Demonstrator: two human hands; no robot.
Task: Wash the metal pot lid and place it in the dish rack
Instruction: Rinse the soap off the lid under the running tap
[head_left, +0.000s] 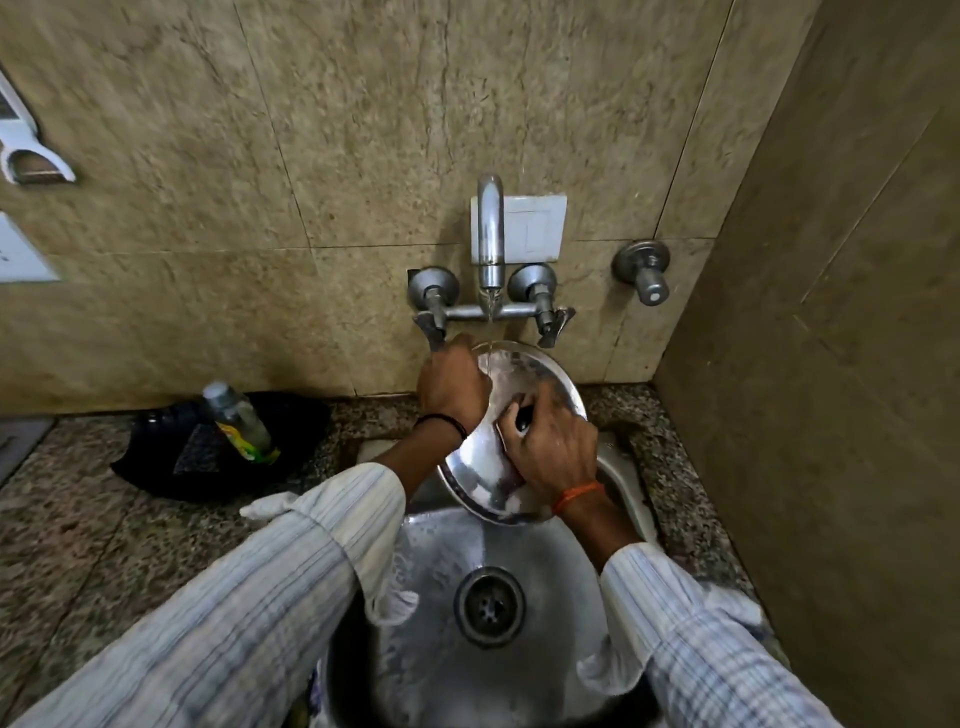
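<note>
Over the sink (441, 561), a metal pot lid (545, 379) tilts under the running tap (491, 244), left hand (452, 384) gripping its rim, right hand (553, 449) closed around its black knob; rinsing seems underway, racking next, though no rack shows.

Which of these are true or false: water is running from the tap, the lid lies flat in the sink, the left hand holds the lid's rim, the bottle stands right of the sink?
1. Water runs from the tap. True.
2. The metal pot lid lies flat in the sink. False: it is held tilted above it.
3. The left hand holds the lid's rim. True.
4. The bottle stands right of the sink. False: left, on a black tray.
</note>
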